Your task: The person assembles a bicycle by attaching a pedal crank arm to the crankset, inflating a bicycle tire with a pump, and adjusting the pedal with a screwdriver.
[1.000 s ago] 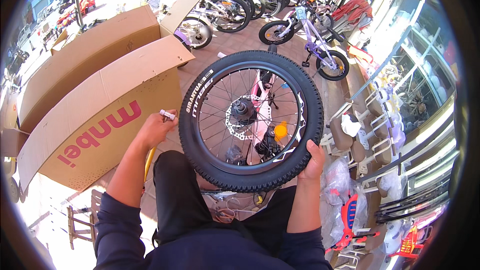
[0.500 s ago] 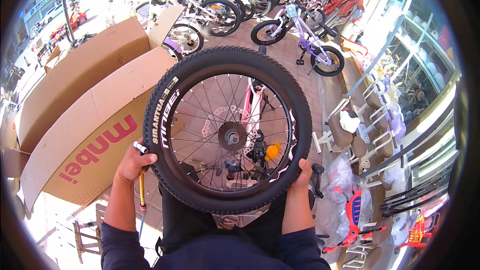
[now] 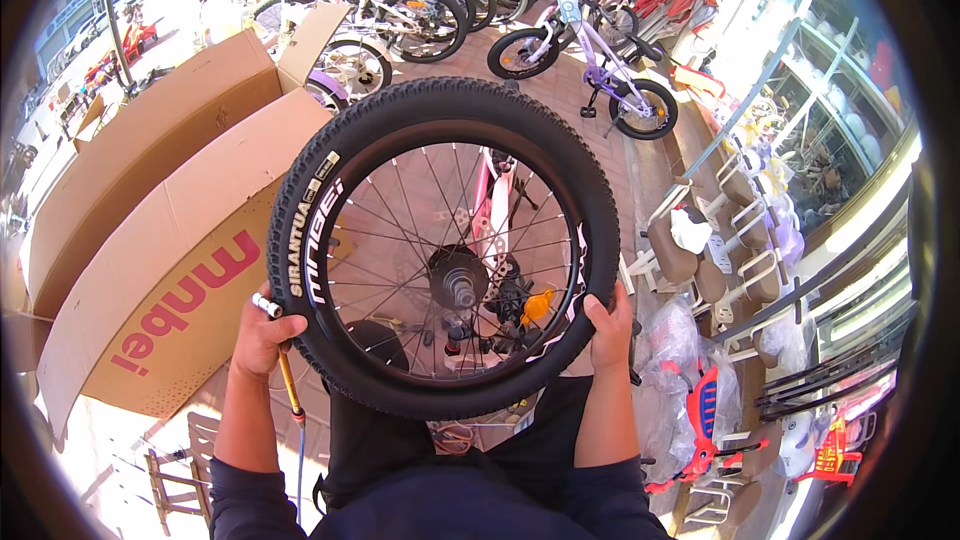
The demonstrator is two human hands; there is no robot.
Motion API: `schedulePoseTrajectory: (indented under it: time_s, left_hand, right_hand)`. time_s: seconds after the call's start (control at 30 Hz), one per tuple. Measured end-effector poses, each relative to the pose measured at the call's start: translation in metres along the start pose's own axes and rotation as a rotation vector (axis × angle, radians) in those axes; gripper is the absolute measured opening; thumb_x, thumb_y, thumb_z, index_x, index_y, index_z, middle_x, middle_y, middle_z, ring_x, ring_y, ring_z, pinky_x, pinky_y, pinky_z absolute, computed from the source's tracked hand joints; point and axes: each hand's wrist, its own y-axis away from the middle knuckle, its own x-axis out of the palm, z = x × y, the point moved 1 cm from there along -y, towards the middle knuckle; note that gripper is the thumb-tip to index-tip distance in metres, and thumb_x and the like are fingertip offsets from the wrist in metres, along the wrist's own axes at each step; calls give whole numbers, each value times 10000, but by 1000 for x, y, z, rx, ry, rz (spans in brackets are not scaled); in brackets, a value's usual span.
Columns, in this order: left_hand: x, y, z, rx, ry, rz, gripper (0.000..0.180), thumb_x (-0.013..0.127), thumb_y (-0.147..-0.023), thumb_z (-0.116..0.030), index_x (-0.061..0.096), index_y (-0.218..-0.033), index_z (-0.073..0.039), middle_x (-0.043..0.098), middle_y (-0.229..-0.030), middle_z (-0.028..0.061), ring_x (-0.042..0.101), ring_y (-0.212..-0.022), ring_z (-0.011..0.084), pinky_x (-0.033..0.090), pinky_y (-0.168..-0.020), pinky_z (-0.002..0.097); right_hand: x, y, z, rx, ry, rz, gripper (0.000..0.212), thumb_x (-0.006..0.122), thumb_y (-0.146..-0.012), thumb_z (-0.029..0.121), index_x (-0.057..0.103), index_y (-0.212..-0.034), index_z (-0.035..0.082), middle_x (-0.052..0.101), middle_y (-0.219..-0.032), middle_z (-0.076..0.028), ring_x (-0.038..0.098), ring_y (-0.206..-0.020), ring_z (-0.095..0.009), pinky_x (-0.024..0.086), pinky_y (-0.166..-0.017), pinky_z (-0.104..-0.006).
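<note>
Between the left hand and the right hand sits a wheel, its knobbly black tyre gripped at both sides, thumbs on the near face, most fingers out of sight. White lettering curves up from just above the left thumb; a jagged white pattern runs beside the right one. Being round, the wheel has no long axis; its face looks back at the person, as does the axle end, midway between the grips and slightly above them. Most of the wheel rises beyond the hands, its lower edge dipping below. That left hand also holds a silver nozzle, yellow-and-blue hose hanging beneath.
</note>
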Motion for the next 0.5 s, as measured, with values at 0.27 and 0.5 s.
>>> schedulePoseTrajectory:
  time_s: [0.27, 0.5]
  left_hand:
    - [-8, 17, 5, -17, -45, -33, 450, 816, -726, -128, 646, -1138, -65, 685, -856, -28, 534, -587, 29, 350, -463, 183]
    - [-23, 23, 8, -70, -67, 58, 635, 830, -762, -160, 559, -1317, -11, 670, -1027, -14, 536, -716, 28, 388, -545, 189]
  right_hand:
    - [106, 13, 61, -907, 808, 305, 433, 738, -833, 388, 659, -1017, 4, 665, -978, -164, 620, -905, -354, 472, -850, -440]
    - [118, -2, 26, -972, 864, 359, 564, 598, -877, 602, 699, -798, 53, 617, -744, -92, 581, -742, -320, 412, -764, -431]
